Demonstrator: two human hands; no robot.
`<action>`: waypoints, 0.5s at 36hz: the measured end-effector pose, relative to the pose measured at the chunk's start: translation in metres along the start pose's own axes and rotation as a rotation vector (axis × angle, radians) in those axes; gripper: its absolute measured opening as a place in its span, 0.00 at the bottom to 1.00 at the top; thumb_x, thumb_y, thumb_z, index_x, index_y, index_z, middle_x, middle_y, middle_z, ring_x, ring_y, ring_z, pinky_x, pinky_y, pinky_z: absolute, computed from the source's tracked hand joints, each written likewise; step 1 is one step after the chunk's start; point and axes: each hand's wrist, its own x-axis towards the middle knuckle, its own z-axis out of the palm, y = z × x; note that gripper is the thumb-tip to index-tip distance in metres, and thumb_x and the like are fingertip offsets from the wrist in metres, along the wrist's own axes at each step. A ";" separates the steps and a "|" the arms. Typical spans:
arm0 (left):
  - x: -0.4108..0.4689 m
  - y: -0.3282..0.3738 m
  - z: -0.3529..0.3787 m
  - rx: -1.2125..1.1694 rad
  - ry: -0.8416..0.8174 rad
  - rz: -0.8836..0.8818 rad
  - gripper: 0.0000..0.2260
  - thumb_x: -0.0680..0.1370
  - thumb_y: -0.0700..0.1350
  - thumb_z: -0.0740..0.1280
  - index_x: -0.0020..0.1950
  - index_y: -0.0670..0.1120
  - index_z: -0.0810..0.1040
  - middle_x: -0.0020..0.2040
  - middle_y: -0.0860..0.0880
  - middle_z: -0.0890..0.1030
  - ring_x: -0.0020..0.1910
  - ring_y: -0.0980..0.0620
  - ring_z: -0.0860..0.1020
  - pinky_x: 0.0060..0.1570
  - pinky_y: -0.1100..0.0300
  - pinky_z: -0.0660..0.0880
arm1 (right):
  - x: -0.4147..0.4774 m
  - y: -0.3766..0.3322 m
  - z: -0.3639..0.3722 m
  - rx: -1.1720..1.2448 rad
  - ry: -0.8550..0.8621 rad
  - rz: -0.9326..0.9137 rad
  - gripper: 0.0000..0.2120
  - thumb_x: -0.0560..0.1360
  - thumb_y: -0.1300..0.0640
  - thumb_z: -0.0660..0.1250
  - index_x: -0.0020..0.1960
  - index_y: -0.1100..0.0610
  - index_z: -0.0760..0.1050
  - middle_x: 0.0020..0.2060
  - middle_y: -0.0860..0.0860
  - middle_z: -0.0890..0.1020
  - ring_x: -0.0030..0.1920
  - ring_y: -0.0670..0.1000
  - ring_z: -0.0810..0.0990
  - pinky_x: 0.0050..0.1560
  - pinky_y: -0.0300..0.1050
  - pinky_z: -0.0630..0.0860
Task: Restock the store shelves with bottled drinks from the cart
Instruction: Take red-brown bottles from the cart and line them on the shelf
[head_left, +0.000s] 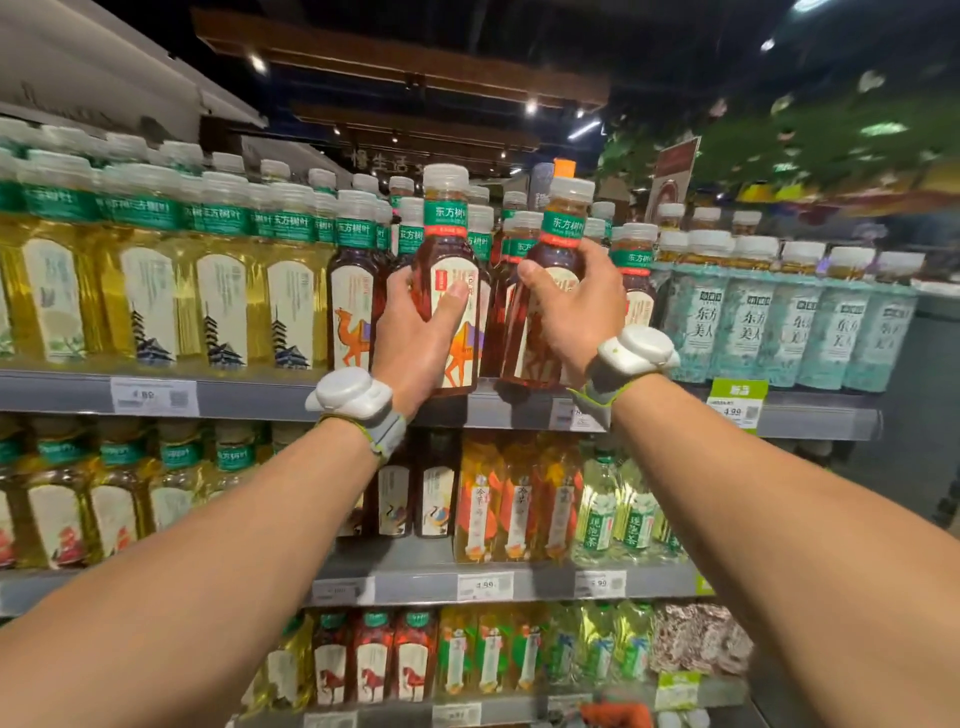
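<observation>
Along the top shelf (260, 400), yellow tea bottles (150, 291) fill the left stretch, camel-label bottles (356, 301) crowd the middle, and teal-wrapped bottles (748, 322) stand to the right. A white price tag (154, 396) and a green price tag (737, 408) sit on the shelf's front rail. Below, the middle shelf (415, 577) carries more tea in yellow, dark, orange and green. White-capped dark bottles stand packed directly behind the two held ones, filling the row there.

The left grip (421, 338) is wrapped round the body of a dark tea bottle (448, 218), thumb across its label and fingers behind. That bottle is upright, its base level with the shelf's front edge, just beside the camel-label row. The right grip (576, 306) holds a second dark tea bottle (562, 228) round its shoulder, thumb at the front. This one leans slightly, cap to the right, base near the shelf edge. The two held bottles are close but apart. Each wrist wears a white band device (353, 395).
</observation>
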 end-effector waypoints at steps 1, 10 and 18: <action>0.000 -0.002 0.000 -0.006 0.003 0.001 0.23 0.81 0.58 0.66 0.72 0.50 0.65 0.54 0.57 0.81 0.51 0.59 0.82 0.54 0.54 0.81 | 0.002 0.000 0.002 -0.018 -0.012 -0.001 0.24 0.74 0.48 0.74 0.66 0.58 0.75 0.58 0.52 0.82 0.58 0.54 0.79 0.58 0.44 0.73; -0.002 -0.007 0.000 -0.024 -0.019 0.001 0.19 0.81 0.57 0.66 0.68 0.52 0.67 0.57 0.53 0.82 0.54 0.54 0.83 0.57 0.47 0.81 | 0.010 0.001 0.016 -0.057 -0.038 0.036 0.28 0.76 0.48 0.72 0.69 0.61 0.72 0.64 0.57 0.79 0.64 0.58 0.76 0.65 0.52 0.71; -0.002 -0.009 0.001 -0.021 -0.024 0.002 0.15 0.82 0.57 0.66 0.64 0.55 0.67 0.55 0.55 0.82 0.53 0.55 0.83 0.57 0.47 0.81 | 0.009 0.011 0.032 -0.083 -0.052 0.053 0.33 0.77 0.47 0.72 0.75 0.62 0.66 0.71 0.58 0.73 0.71 0.58 0.70 0.70 0.51 0.66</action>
